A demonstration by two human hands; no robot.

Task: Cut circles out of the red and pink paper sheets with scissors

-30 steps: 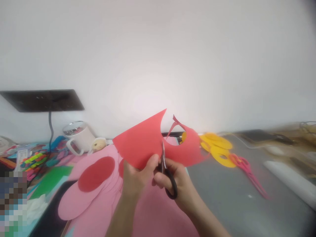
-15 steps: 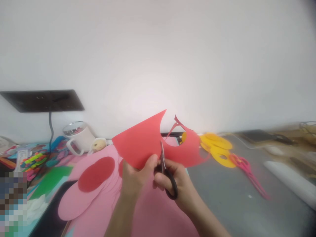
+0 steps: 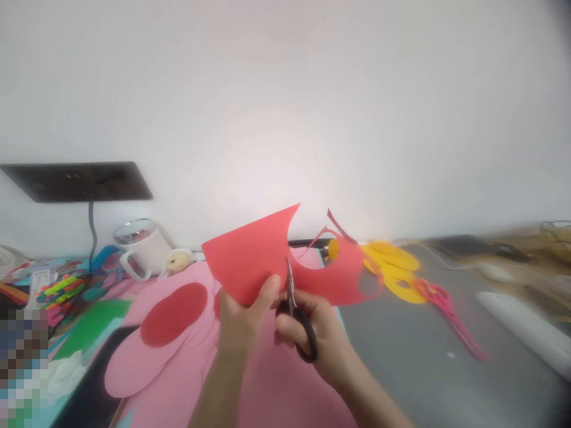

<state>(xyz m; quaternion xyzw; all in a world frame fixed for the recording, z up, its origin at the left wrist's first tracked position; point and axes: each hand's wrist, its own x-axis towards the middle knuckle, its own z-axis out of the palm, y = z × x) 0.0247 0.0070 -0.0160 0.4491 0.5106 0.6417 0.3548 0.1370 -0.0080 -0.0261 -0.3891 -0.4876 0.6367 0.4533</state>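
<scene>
A sheet of red paper (image 3: 250, 252) is held up in front of me, with curved cut-outs along its right part and thin strips curling off. My left hand (image 3: 245, 315) pinches its lower edge, thumb on the near face. In my right hand (image 3: 325, 333) are black-handled scissors (image 3: 297, 318), their blades pointing up against the paper beside the left thumb. Red paper ovals (image 3: 173, 315) lie at the left on a pile of pink paper ovals (image 3: 134, 371). Below my hands spreads pink paper (image 3: 285, 380).
Yellow paper pieces (image 3: 392, 255) and pink scissors (image 3: 450, 309) lie on the grey surface (image 3: 401, 356) at right. A white mug (image 3: 145, 252) stands at the back left, near a green sheet (image 3: 96, 324). A dark panel (image 3: 75, 181) with a cable is against the wall.
The scissors and my right hand have shifted slightly left and down. The cut right part of the red paper has swung a little, its loose strips moving right.
</scene>
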